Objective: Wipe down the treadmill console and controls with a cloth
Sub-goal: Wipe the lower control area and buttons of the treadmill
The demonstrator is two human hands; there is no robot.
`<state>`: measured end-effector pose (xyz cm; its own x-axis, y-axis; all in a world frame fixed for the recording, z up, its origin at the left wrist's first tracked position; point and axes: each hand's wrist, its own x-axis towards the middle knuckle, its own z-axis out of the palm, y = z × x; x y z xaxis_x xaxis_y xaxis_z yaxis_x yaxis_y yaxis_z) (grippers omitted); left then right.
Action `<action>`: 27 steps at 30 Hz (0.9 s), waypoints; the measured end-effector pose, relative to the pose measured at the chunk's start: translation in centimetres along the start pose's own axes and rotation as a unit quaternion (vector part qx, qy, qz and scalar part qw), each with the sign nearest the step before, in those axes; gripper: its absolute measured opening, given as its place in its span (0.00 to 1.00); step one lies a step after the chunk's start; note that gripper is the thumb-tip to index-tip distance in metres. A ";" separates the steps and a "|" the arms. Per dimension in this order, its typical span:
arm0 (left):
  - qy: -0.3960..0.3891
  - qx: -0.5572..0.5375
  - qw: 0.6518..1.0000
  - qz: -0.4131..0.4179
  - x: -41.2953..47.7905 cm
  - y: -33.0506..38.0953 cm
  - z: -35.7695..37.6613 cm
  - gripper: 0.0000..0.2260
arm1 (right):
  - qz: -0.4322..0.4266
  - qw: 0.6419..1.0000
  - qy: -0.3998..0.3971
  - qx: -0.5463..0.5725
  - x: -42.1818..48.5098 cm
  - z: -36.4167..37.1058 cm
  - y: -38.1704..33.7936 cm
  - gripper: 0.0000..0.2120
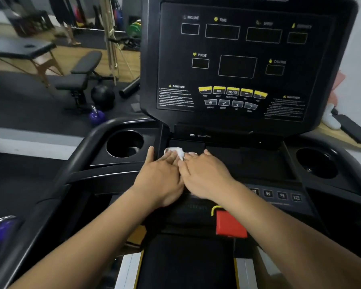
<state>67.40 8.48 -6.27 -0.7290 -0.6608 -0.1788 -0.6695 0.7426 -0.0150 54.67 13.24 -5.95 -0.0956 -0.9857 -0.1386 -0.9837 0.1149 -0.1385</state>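
Observation:
The black treadmill console (244,65) rises ahead, with dark display windows and a row of yellow buttons (232,91). Below it lies a flat black tray (258,161). A small white cloth (176,152) lies on the tray's left part. My left hand (161,176) and my right hand (204,174) lie side by side, palms down, fingers stretched forward over the cloth and pressing it onto the tray. Most of the cloth is hidden under the fingers. A strip of numbered speed keys (281,195) shows to the right of my right wrist.
Round cup holders sit at the left (124,143) and right (317,163) of the tray. A red stop button (230,225) lies under my right forearm. The curved left handrail (79,155) bounds the side. A weight bench, a ball and a purple kettlebell (97,116) stand on the floor at the left.

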 end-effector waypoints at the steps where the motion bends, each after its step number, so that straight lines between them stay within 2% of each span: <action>1: -0.001 -0.001 1.000 0.001 0.7 -0.2 0.0 0.27 | 0.013 1.000 -0.004 0.001 0.6 -0.3 0.1 0.27; 7: 0.003 0.010 1.000 -0.001 4.3 0.3 -0.5 0.27 | 0.067 0.997 -0.023 0.007 3.2 -0.7 2.1 0.26; 14: 0.042 -0.018 0.998 0.031 -0.7 0.5 -0.2 0.26 | 0.040 0.999 -0.013 0.007 -2.3 -0.1 0.0 0.24; 19: 0.003 -0.072 0.997 0.006 3.2 -0.5 -0.1 0.27 | 0.094 0.995 -0.043 0.014 2.7 -0.4 1.3 0.25; 21: -0.002 -0.047 0.999 0.006 3.5 -0.4 -0.6 0.26 | 0.108 0.993 -0.045 0.010 3.1 -0.6 1.3 0.25; 25: 0.016 -0.015 1.000 0.021 0.6 1.2 -0.5 0.26 | 0.094 0.995 -0.012 -0.006 -1.4 -0.3 0.4 0.22; 27: 0.031 -0.040 0.999 0.016 0.2 1.6 0.0 0.26 | 0.115 0.992 0.001 0.043 -1.7 -0.6 0.7 0.20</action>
<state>66.19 9.57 -6.29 -0.7556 -0.6446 -0.1164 -0.6536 0.7537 0.0687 54.01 14.88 -5.26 -0.3166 -0.9323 -0.1749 -0.9189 0.3472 -0.1873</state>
